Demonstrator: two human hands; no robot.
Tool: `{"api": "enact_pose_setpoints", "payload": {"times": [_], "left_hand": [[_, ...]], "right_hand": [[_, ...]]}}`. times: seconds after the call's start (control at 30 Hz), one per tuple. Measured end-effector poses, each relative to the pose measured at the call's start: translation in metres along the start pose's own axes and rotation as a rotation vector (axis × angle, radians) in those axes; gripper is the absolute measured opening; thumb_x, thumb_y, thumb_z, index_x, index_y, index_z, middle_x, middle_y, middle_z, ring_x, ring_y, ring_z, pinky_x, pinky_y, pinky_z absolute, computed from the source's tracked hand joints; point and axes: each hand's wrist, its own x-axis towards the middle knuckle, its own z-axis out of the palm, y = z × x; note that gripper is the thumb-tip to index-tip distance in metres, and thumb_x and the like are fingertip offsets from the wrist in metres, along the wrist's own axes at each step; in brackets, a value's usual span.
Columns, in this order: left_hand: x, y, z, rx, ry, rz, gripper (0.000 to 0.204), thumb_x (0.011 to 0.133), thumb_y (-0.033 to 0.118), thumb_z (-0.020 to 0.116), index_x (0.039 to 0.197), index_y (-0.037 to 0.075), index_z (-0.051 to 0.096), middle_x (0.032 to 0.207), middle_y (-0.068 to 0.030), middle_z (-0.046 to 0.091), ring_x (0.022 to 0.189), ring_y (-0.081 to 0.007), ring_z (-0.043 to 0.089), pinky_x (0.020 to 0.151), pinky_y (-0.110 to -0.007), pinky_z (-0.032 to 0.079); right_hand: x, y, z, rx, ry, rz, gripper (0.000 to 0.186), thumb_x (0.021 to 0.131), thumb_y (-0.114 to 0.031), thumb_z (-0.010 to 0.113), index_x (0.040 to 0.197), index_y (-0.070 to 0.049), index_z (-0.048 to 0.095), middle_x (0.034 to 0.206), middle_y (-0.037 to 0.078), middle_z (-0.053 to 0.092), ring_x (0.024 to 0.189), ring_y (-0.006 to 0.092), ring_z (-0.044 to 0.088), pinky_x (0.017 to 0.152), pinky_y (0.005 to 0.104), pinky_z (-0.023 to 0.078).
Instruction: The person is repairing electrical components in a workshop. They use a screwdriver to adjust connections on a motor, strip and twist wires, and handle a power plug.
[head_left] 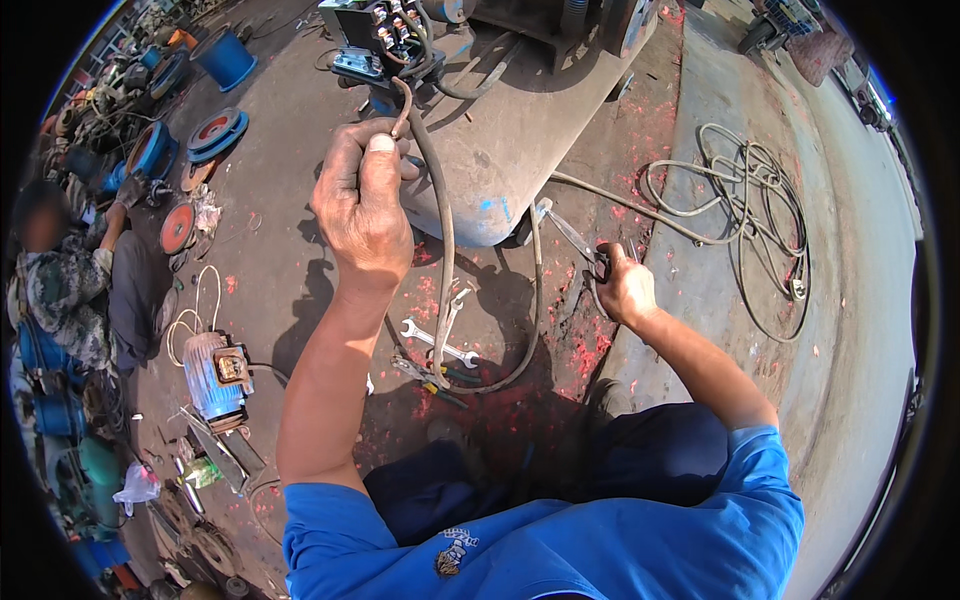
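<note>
My left hand [368,205] is closed, pinching a brown wire end [403,108] between thumb and fingers, just below a black terminal block [385,35] with metal screws. Beside it a thick grey-brown cable [444,250] hangs to the ground and loops back up by the machine's metal base [510,165]. To the right, my right hand [627,288] is wrapped round the dark grip of a long silver tool [572,236]; its exact kind is unclear. The tool points up and left, toward the base's corner. Below, between my hands, lie an open-ended wrench [440,343] and pliers [430,380] with green and yellow handles.
A coiled cable [745,195] lies on the right. On the left stand a blue electric motor [218,375] with its terminal box uncovered, a blue bucket-like drum [223,58] and pulleys [217,135]. A person [70,270] in camouflage sits among piled parts at the far left.
</note>
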Motion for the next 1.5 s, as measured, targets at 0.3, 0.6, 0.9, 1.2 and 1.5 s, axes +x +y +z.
{"api": "enact_pose_setpoints", "payload": {"times": [0.3, 0.6, 0.9, 1.2, 1.5], "left_hand": [[0.031, -0.017, -0.018, -0.410, -0.167, 0.000, 0.032, 0.101, 0.015, 0.051, 0.123, -0.004, 0.066, 0.113, -0.0104, 0.063, 0.098, -0.0178, 0.062, 0.087, -0.031, 0.051], [0.043, -0.021, 0.001, 0.149, -0.225, 0.482, 0.014, 0.093, 0.002, 0.068, 0.105, 0.005, 0.074, 0.111, -0.0083, 0.060, 0.094, -0.0200, 0.066, 0.078, -0.033, 0.055], [0.047, -0.011, -0.001, 0.312, -0.254, 0.514, 0.017, 0.084, 0.002, 0.072, 0.101, 0.004, 0.071, 0.100, -0.0097, 0.065, 0.092, -0.0319, 0.063, 0.080, -0.040, 0.052], [0.043, -0.016, 0.005, 0.083, -0.314, 0.392, 0.015, 0.085, 0.004, 0.074, 0.100, 0.002, 0.073, 0.094, -0.0076, 0.060, 0.087, -0.0226, 0.062, 0.076, -0.033, 0.051], [0.045, -0.012, 0.000, 0.018, -0.364, 0.257, 0.014, 0.094, 0.010, 0.070, 0.103, 0.001, 0.074, 0.104, -0.0034, 0.059, 0.090, -0.0120, 0.058, 0.077, -0.026, 0.049]], "right_hand": [[-0.020, 0.062, 0.048, -0.588, -0.653, -0.219, 0.022, 0.092, -0.015, 0.053, 0.108, -0.007, 0.066, 0.095, 0.017, 0.074, 0.090, 0.0352, 0.073, 0.076, 0.0463, 0.057], [0.062, -0.172, -0.140, 0.281, 0.423, -0.873, 0.036, 0.076, -0.009, 0.079, 0.108, -0.006, 0.061, 0.093, 0.013, 0.063, 0.086, 0.0347, 0.065, 0.071, 0.0447, 0.055], [0.097, -0.213, -0.164, -0.217, 0.836, -1.074, 0.016, 0.077, -0.022, 0.074, 0.084, -0.011, 0.065, 0.079, 0.003, 0.061, 0.076, 0.0257, 0.062, 0.061, 0.0381, 0.051], [0.075, -0.226, -0.155, 1.303, -0.213, -0.076, 0.026, 0.096, -0.024, 0.060, 0.086, -0.001, 0.066, 0.071, 0.000, 0.059, 0.063, 0.0096, 0.051, 0.055, 0.0277, 0.041], [0.088, -0.199, -0.152, 0.264, 0.809, -1.042, 0.054, 0.065, -0.005, 0.079, 0.116, -0.008, 0.064, 0.094, 0.007, 0.064, 0.083, 0.0299, 0.063, 0.070, 0.0398, 0.052]]}}
